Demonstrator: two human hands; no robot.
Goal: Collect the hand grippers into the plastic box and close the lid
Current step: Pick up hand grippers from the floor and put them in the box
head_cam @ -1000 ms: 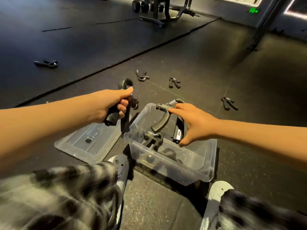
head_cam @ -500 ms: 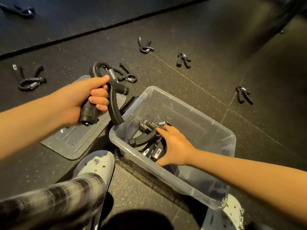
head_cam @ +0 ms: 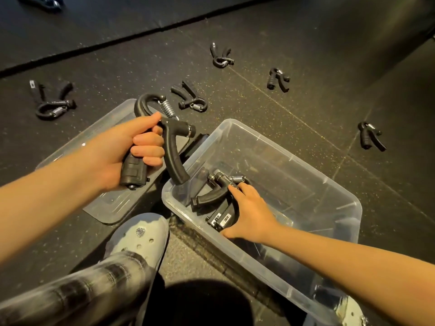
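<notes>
A clear plastic box [head_cam: 329,231] stands open on the dark floor. My right hand [head_cam: 251,215] reaches inside it and holds a black hand gripper [head_cam: 209,197] that lies on the box bottom among other grippers. My left hand [head_cam: 127,149] grips one handle of a second black hand gripper [head_cam: 173,149], raised just left of the box; its free handle hangs over the box's near-left corner. The clear lid [head_cam: 110,204] lies flat on the floor left of the box, partly under my left arm.
Several loose hand grippers lie on the floor beyond the box: one at far left [head_cam: 51,107], one behind the lid [head_cam: 190,100], two farther back [head_cam: 221,57] [head_cam: 277,80], one at right [head_cam: 370,137]. My grey clog [head_cam: 138,234] stands against the box's near side.
My right hand has lowered its hand gripper from above the rim down into the box. My left hand has brought its gripper closer to the box's edge. The view tilted downward.
</notes>
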